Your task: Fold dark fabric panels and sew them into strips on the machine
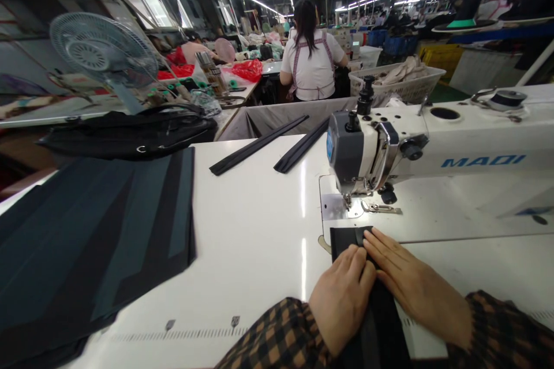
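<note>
A black fabric strip [345,237] lies lengthwise on the white sewing table, its far end just in front of the sewing machine's needle area [350,200]. My left hand [346,294] is closed on the strip, with its fingers curled and the fingertips pressed together near a fold. Beside it, my right hand [418,282] lies with fingers stretched out, the fingertips touching the strip's right edge. Part of the fabric is hidden under both hands. The strip is apart from the presser foot.
Two narrow black folded strips [259,145] [303,147] lie beyond, left of the machine. Dark fabric panels [142,213] are stacked at the left, with a black bag [130,132] behind them. A fan [101,52] stands further back. A co-worker [311,57] sits ahead, near a white basket [398,83].
</note>
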`<state>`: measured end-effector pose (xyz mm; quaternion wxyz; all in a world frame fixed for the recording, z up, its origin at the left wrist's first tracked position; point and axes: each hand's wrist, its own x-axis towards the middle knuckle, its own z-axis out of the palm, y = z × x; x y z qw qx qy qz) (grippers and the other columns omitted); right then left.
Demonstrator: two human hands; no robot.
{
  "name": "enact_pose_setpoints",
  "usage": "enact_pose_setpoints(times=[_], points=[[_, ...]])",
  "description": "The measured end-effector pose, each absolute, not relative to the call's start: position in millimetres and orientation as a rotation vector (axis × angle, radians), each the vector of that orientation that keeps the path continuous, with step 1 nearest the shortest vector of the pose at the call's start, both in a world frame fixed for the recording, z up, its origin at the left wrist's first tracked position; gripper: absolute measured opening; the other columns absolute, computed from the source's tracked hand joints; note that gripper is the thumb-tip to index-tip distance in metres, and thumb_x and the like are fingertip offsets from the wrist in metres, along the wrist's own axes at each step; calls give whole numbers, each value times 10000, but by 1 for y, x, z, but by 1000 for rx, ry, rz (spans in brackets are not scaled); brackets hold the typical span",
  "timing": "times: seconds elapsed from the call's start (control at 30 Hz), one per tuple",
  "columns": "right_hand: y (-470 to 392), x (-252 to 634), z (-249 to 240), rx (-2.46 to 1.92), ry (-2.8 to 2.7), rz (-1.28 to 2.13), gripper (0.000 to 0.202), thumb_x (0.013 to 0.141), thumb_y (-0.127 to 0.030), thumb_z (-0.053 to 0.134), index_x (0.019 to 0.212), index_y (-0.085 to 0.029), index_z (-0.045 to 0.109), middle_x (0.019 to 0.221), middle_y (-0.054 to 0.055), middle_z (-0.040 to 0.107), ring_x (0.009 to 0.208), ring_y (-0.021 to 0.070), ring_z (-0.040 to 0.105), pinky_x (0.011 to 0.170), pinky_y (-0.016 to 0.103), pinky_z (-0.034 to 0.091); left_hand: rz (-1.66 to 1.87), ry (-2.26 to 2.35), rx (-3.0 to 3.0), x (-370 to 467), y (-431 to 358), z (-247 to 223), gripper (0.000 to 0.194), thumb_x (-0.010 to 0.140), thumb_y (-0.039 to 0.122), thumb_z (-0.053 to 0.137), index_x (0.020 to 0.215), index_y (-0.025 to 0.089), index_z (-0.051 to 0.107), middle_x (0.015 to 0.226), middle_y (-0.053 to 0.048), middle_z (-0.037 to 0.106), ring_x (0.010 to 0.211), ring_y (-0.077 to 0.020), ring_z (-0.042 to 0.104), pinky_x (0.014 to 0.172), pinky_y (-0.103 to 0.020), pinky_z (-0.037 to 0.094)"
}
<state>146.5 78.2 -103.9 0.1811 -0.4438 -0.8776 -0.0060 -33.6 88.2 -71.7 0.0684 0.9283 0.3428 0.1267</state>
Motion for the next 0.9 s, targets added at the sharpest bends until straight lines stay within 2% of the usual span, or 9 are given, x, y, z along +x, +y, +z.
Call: enact_pose_setpoints(times=[0.27, 0.4, 0.53, 0.67, 0.77, 0.9], points=[[76, 140, -102, -1273, -2490, -98, 466, 874, -220, 355, 1325, -113, 298, 1349, 97, 339, 1245, 222, 289, 987, 390, 375, 304, 1065, 2696, -33, 90, -70, 278, 873, 151, 331, 1130, 142, 438, 1177, -99, 500, 1157, -193, 430, 928, -324, 439], [75, 139, -103, -1298, -2490, -136, 460, 876, -224, 357, 1318, -106, 313, 1336, 103, 362, 1243, 220, 295, 985, 386, 378, 389, 1107, 2656, -35, 84, -71, 314, 858, 126, 340, 1159, 156, 429, 1224, -89, 486, 1147, -197, 447, 912, -321, 451], [74, 137, -105, -1327, -2498, -178, 462, 877, -249, 365, 1312, -96, 326, 1335, 114, 363, 1246, 233, 288, 979, 400, 380, 670, 1468, 2378, -47, 67, -71, 276, 866, 180, 354, 1125, 196, 448, 1092, -72, 552, 978, -172, 561, 829, -303, 496], [75, 131, -106, -1328, -2453, -172, 460, 880, -259, 360, 1307, -89, 334, 1327, 124, 375, 1242, 237, 296, 994, 404, 354, 708, 1809, 2115, -47, 52, -68, 395, 851, 296, 420, 1219, 170, 351, 942, -77, 585, 829, -190, 608, 690, -299, 531], [76, 127, -107, -1320, -2419, -152, 449, 883, -252, 344, 1299, -83, 344, 1320, 127, 385, 1241, 230, 300, 1000, 409, 343, 537, 1820, 2241, -30, 49, -72, 337, 855, 231, 390, 1188, 184, 406, 887, -62, 588, 698, -170, 619, 582, -254, 515], [76, 124, -106, -1318, -2400, -141, 437, 887, -248, 321, 1287, -76, 361, 1314, 133, 391, 1241, 221, 300, 994, 411, 352, 265, 1953, 2407, -7, 53, -79, 434, 809, 64, 322, 1238, 106, 377, 901, -101, 582, 600, -176, 609, 479, -257, 477]])
